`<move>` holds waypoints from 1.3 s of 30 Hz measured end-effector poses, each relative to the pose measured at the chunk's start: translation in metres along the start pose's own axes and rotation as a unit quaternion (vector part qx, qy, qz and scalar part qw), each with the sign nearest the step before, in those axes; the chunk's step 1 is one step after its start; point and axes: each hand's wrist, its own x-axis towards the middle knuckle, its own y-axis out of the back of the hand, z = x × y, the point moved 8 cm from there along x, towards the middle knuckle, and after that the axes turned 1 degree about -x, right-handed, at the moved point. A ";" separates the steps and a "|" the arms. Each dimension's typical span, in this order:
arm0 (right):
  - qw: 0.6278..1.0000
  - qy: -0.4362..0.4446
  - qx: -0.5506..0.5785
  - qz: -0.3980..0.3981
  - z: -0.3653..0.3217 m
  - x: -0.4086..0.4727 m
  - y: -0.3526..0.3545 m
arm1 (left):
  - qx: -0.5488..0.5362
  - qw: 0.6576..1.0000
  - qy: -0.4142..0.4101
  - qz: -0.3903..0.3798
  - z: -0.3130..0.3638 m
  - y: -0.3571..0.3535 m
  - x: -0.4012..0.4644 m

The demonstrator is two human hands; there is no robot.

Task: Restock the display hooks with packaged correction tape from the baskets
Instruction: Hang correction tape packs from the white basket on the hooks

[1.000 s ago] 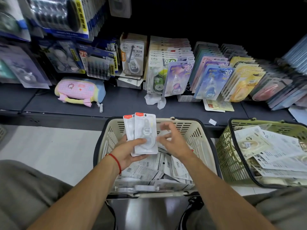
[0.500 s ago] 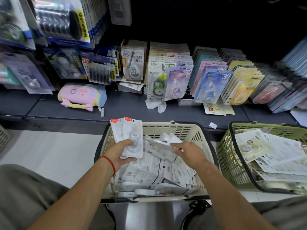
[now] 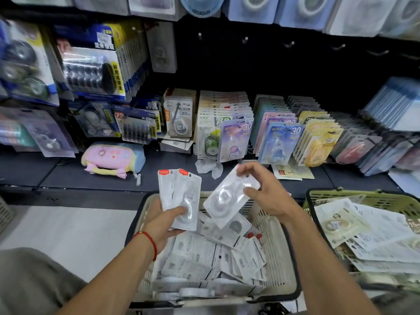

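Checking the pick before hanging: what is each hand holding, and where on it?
The left hand grips two upright white packs by their lower halves. The right hand pinches one tilted white pack at its top end, above the beige basket.

A dark grey shelf (image 3: pixel 159 171) carried a pink-and-blue pencil pouch (image 3: pixel 112 159) at left, rows of carded correction-tape packs (image 3: pixel 235 142) standing along its back, crumpled clear wrappers (image 3: pixel 208 167) and a loose yellow card (image 3: pixel 293 173) near its front edge.
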 end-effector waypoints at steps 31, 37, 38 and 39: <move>0.990 0.057 0.120 0.044 -0.140 0.126 -0.005 | -0.134 0.951 -0.237 -0.143 0.255 -0.063 0.017; 0.970 0.087 0.151 0.168 -0.138 0.133 0.020 | -0.137 0.956 -0.244 -0.083 0.252 -0.042 0.022; 0.970 0.083 0.148 0.174 -0.137 0.136 0.020 | -0.137 0.957 -0.243 -0.076 0.251 -0.040 0.022; 0.971 0.076 0.146 0.174 -0.137 0.137 0.019 | -0.138 0.958 -0.243 -0.068 0.250 -0.038 0.021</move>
